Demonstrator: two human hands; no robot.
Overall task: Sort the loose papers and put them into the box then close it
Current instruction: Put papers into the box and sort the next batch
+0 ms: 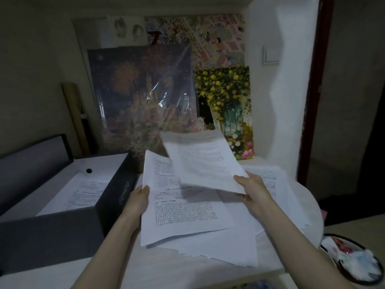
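A dark grey box [113, 190] stands open at the left, its lid [31, 163] tipped up behind it, and a printed sheet [83, 192] lies inside. My left hand [139, 199] grips the left edge of a printed sheet [185, 211] lifted off the pile. My right hand [253, 191] pinches the lower right corner of a second, blurred sheet [202, 161] raised above it. Loose papers [235, 245] lie spread across the white table [158, 270] under both hands.
Paintings lean against the back wall: a dark plastic-wrapped one [145, 97] and a yellow-flower one [227, 109]. A cardboard tube [75, 113] stands behind the box. A dark round bin [354, 259] with rubbish sits low at the right, beside a white wall corner [289, 90].
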